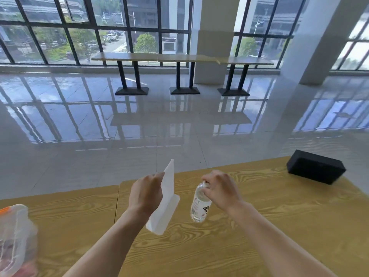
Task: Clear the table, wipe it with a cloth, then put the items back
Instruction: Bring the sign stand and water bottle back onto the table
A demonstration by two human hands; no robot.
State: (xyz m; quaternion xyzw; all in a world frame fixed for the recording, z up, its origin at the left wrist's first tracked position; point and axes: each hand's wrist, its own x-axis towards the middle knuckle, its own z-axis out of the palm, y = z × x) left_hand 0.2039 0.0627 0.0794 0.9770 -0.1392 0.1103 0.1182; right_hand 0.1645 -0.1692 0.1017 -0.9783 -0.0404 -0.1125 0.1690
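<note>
A white table sign stand is gripped near its upper edge by my left hand, its base just above the wooden table. My right hand grips the cap end of a clear plastic water bottle, which hangs tilted just over the tabletop. A black box lies at the table's far right corner. No cloth is in view.
A clear plastic bag with an orange strip and reddish contents sits on the adjoining table at the left. Beyond the table edge lies a glossy tiled floor, with a long bench table by the windows and a white pillar.
</note>
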